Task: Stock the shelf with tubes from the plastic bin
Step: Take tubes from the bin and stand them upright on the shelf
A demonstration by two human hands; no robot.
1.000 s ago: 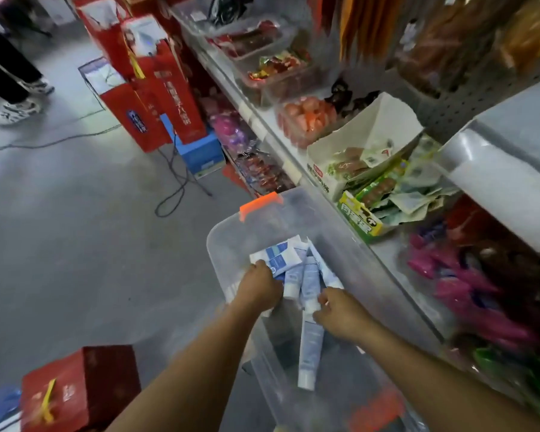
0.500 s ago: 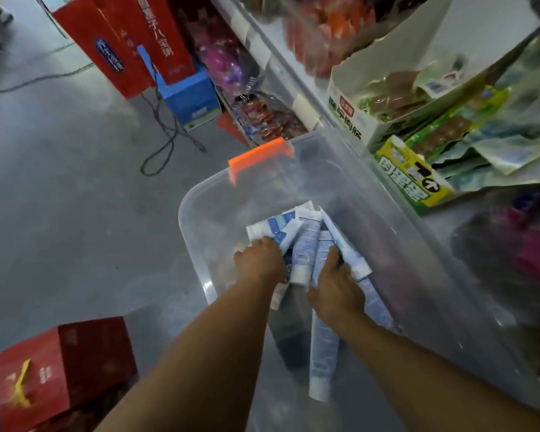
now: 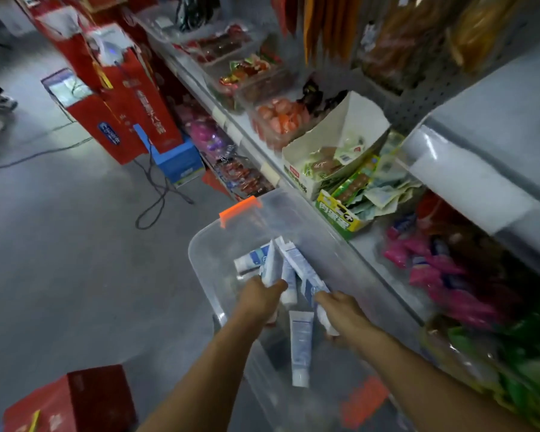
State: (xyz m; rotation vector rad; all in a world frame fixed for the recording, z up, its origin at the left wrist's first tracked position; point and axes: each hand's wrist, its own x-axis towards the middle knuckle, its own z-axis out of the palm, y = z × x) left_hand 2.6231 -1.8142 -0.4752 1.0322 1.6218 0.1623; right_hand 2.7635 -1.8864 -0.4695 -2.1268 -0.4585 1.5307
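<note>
Head view: a red gift box [image 3: 75,397] sat on the floor at your near left. In the clear plastic bin [image 3: 200,254], a loose tube [image 3: 300,347] lay flat between your wrists. Your left hand [image 3: 258,302] grasped a bunch of tubes [image 3: 272,266], ends fanned upward. Your right hand [image 3: 345,316] gripped a single tube [image 3: 306,275] touching that bunch. The bin's orange latch [image 3: 240,208] was at its far end. The shelf [image 3: 365,247] ran just right of the bin, with a snack box [image 3: 340,213] on it.
</note>
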